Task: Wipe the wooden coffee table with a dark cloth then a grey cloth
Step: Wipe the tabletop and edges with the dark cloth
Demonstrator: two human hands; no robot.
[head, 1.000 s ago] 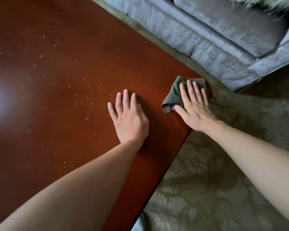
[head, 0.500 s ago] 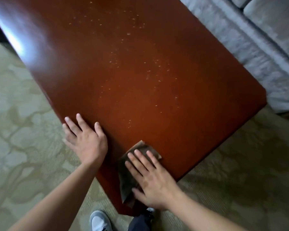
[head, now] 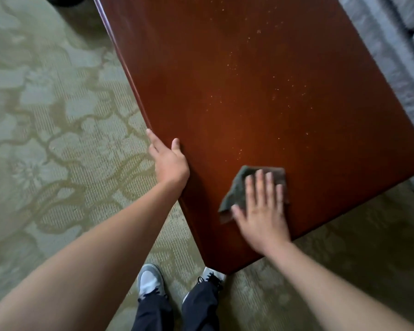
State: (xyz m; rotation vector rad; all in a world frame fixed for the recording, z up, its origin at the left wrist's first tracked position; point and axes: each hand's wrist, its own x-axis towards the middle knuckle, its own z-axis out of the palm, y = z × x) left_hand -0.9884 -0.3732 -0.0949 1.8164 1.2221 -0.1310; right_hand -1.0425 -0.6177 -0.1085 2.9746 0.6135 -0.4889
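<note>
The reddish-brown wooden coffee table (head: 261, 96) fills the upper middle of the view, with pale crumbs scattered over its middle and far part. A dark cloth (head: 239, 187) lies flat on the near end of the top. My right hand (head: 263, 211) presses flat on that cloth, fingers spread, covering its right half. My left hand (head: 169, 161) rests on the table's left edge near the corner, thumb on top and fingers along the rim. No grey cloth is in view.
A green patterned carpet (head: 58, 130) surrounds the table. A grey sofa (head: 392, 44) runs along the table's right side with a narrow gap. My two shoes (head: 151, 280) stand on the carpet by the table's near corner.
My view has swung to the table's near end. My right hand has slid the dark cloth inward from the near corner edge. My left hand has moved to the left rim.
</note>
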